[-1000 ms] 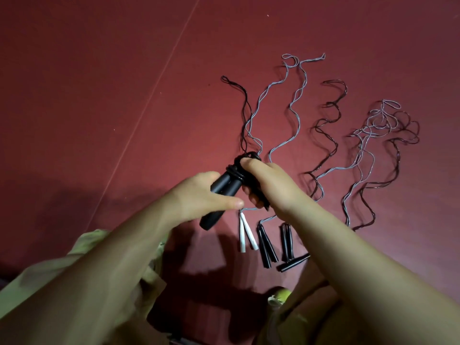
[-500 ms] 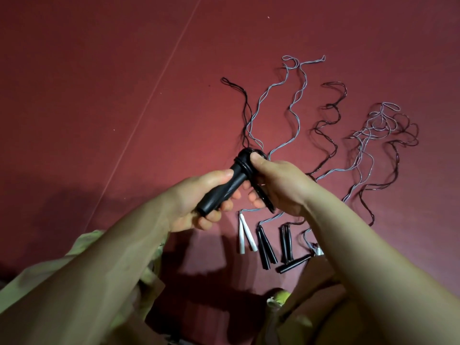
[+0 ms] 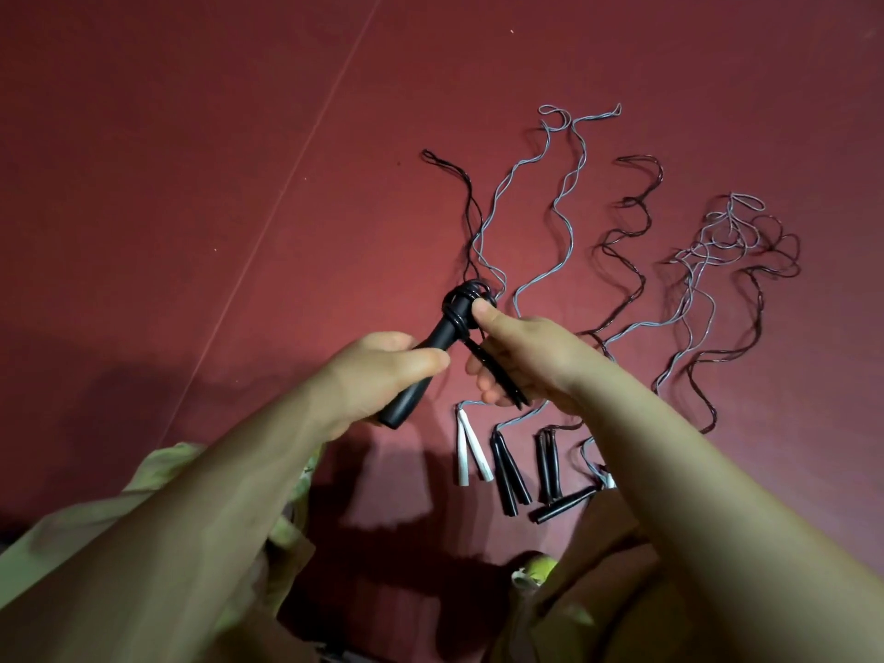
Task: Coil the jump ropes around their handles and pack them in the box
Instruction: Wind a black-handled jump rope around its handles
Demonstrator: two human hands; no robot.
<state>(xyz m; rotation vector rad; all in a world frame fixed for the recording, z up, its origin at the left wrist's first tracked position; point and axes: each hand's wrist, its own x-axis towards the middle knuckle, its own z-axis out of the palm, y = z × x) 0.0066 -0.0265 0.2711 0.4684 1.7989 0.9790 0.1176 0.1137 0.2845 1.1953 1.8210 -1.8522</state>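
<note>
My left hand (image 3: 378, 380) grips a pair of black jump-rope handles (image 3: 430, 356) held together above the floor. Thin black rope (image 3: 471, 299) is coiled in a few turns around their top end. My right hand (image 3: 531, 361) pinches that rope at the coil with the thumb on top, and a length of it runs down through the fingers. The rest of this black rope (image 3: 466, 198) trails away over the floor. No box is in view.
On the dark red floor (image 3: 191, 184) lie more ropes: white handles (image 3: 469, 454), black handles (image 3: 509, 476), another black pair (image 3: 547, 466) and a single black handle (image 3: 562, 509). Their grey rope (image 3: 564, 198) and black rope (image 3: 631, 232) lie in wavy lines, tangled at the right (image 3: 736, 236).
The handles have turned in my left hand and another turn of rope sits at their top. My right hand has come round the coil and its thumb is now on top.
</note>
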